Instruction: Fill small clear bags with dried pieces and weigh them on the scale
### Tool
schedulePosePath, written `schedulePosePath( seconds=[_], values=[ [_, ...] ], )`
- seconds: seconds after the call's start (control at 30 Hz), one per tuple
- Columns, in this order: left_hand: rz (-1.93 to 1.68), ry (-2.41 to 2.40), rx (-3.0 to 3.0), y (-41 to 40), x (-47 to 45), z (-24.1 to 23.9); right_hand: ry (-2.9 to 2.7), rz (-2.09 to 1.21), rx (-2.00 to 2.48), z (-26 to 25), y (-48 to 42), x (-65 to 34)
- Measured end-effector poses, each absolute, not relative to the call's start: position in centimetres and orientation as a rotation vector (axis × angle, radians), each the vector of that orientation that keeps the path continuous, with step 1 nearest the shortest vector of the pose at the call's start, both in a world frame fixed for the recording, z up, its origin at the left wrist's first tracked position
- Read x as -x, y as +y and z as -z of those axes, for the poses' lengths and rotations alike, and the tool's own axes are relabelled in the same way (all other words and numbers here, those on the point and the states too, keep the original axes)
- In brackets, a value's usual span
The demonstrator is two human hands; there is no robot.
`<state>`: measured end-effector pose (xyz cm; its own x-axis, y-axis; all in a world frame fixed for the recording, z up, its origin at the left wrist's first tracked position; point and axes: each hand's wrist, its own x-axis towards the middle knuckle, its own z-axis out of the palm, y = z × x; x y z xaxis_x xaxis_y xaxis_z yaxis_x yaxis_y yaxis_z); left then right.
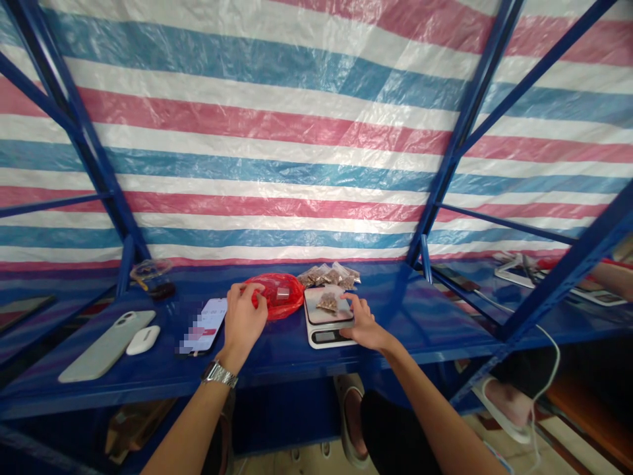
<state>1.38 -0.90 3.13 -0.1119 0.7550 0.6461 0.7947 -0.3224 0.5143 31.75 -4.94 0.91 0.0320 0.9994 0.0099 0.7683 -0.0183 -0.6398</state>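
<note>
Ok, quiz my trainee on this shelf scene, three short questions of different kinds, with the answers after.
1. True or false: a small packet lies on the white scale.
2. The left hand touches which? A red bag, B grey phone, C white case.
3. Where does the pile of packets lie relative to the scale?
Key: 1 true; 2 A; 3 behind it, toward the striped tarp.

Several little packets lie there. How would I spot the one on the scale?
Find the blue shelf below the striped tarp. Near its middle, right of the red bag, stands a white scale. The packet lies alone on its platform, by the right hand, while other packets are heaped behind.
</note>
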Motion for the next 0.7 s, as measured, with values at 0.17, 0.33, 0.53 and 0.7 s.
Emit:
schedulePosePath(
  seconds=[0.17,0.33,0.53,0.7],
  values=[
    [1.482,-1.802,2.069,-1.0,-1.5,-3.2,-1.635,-0.427,1.797,-0.6,-3.9,-31.6],
    [1.527,-1.74,2.126,-1.4,-2.6,-3.4,-1.492,-0.171,1.793,-0.9,-1.2,-29.5],
    [1.656,-1.616,2.288,-1.7,-4.5,-3.3,-1.437,-0.319,1.444,-1.6,-0.6,-27.2],
    [2.003,-1.551,2.676,-1.9,-7.0,-3.1,-1.464,-0.553,0.998,-3.0,-3.0,-25.2]
  ],
)
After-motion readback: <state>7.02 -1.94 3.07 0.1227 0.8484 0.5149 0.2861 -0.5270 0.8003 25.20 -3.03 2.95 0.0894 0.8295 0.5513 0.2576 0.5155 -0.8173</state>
